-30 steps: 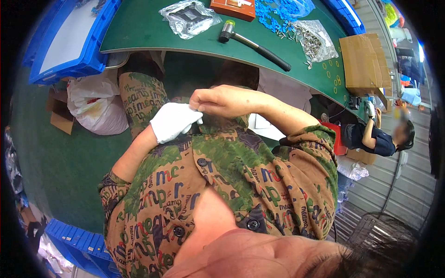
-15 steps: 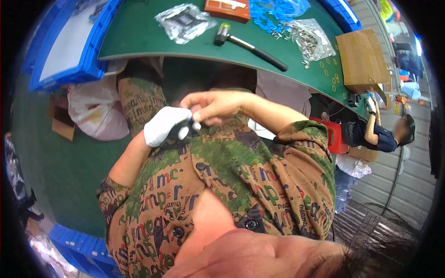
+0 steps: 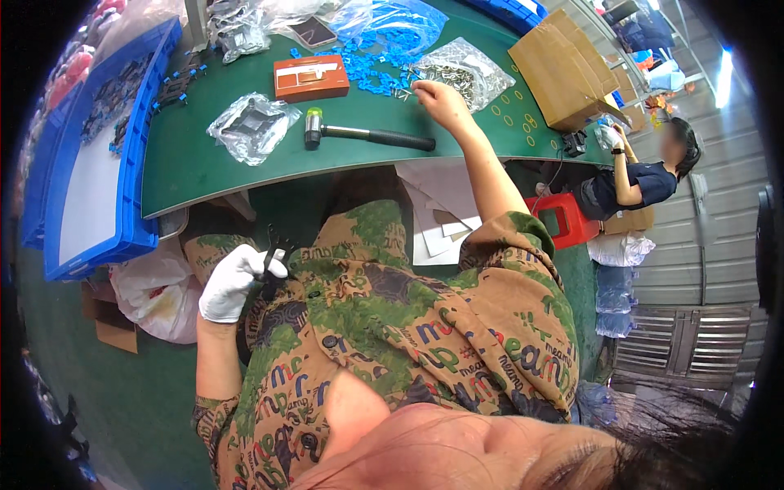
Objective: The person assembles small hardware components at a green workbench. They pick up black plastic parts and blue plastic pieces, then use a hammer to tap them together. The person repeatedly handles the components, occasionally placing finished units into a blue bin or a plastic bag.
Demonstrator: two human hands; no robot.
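My left hand (image 3: 233, 286), in a white glove, is closed around a thin black plastic part (image 3: 272, 253) in front of my shirt. The part sticks up above the fingers; its lower end is hidden. Over the table, my bare right hand (image 3: 443, 104) reaches to small metal pins (image 3: 402, 94) at the mouth of a clear bag of pins (image 3: 469, 73). Its fingertips are drawn together, and whatever they pinch is too small to make out. Small blue plastic pieces (image 3: 371, 72) lie in a heap beside the pins.
On the green table (image 3: 192, 167) are a hammer (image 3: 367, 135), a wrapped black part (image 3: 253, 129), an orange box (image 3: 310, 77), a phone (image 3: 314, 31), rubber rings (image 3: 508, 120) and a carton (image 3: 563, 73). A blue crate (image 3: 143, 163) stands left. A co-worker (image 3: 633, 175) works at right.
My right hand has left the gloved hand and stretched out to the pins on the table. The left hand has moved down and left, still holding the black part. The view has shifted.
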